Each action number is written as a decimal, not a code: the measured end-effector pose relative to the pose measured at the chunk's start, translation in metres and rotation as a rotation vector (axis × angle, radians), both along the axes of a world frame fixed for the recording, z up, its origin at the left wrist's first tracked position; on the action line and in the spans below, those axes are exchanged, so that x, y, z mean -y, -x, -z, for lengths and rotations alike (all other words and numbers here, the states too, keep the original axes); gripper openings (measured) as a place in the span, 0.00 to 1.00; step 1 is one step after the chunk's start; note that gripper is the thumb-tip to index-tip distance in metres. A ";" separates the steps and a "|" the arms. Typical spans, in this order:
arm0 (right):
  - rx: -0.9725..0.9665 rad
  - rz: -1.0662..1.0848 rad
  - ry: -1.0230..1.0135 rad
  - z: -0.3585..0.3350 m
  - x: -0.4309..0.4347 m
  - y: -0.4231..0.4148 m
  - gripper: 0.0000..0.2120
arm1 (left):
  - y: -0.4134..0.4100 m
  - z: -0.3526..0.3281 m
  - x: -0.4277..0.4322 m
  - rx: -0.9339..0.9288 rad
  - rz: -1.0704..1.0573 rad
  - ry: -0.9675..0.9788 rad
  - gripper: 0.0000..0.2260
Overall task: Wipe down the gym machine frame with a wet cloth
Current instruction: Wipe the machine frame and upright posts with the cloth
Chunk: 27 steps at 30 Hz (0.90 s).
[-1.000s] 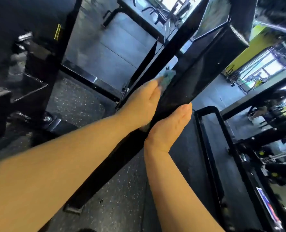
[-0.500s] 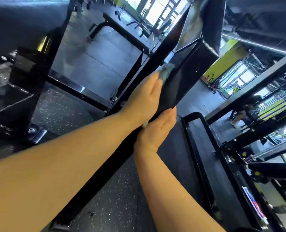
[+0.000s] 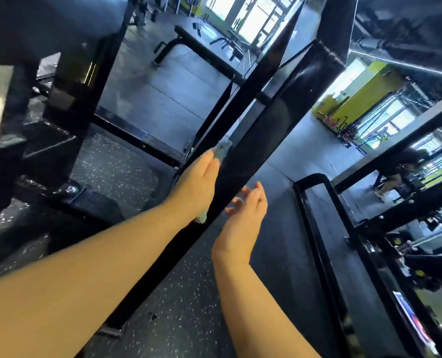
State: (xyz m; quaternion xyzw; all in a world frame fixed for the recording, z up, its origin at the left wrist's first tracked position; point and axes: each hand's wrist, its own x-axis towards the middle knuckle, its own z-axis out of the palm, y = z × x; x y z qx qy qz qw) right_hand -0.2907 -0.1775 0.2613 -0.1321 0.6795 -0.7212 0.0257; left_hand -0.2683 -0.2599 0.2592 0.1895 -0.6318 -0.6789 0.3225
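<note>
Cloth [image 3: 223, 148] pinned flat under my left hand [image 3: 196, 187] against the frame beam [image 3: 253, 151]; right hand [image 3: 245, 210] slack, empty. Unclamped cloth may slip from under the palm.

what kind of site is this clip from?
Almost surely a gym: a black steel machine frame in the foreground, speckled rubber floor underneath, and a flat bench further back by the windows.

I see through one wide-angle camera on the person's head, facing forward and down with a tilt. It sits close above the slanting frame beam [image 3: 243, 161], and the speckled gym floor [image 3: 163, 319] lies farther below.
</note>
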 end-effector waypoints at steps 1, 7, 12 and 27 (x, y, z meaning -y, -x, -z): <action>0.036 0.007 -0.018 0.006 -0.003 -0.007 0.15 | 0.001 -0.012 0.001 -0.049 0.002 0.044 0.17; -0.030 0.017 -0.095 0.031 -0.002 -0.025 0.10 | -0.001 0.058 -0.002 0.053 -0.001 -0.002 0.17; 0.021 -0.048 -0.103 0.045 -0.011 -0.028 0.15 | -0.002 0.136 -0.005 0.307 0.014 -0.297 0.14; 0.212 -0.173 -0.091 0.099 -0.038 -0.031 0.16 | -0.031 0.175 -0.019 0.516 0.029 -0.335 0.18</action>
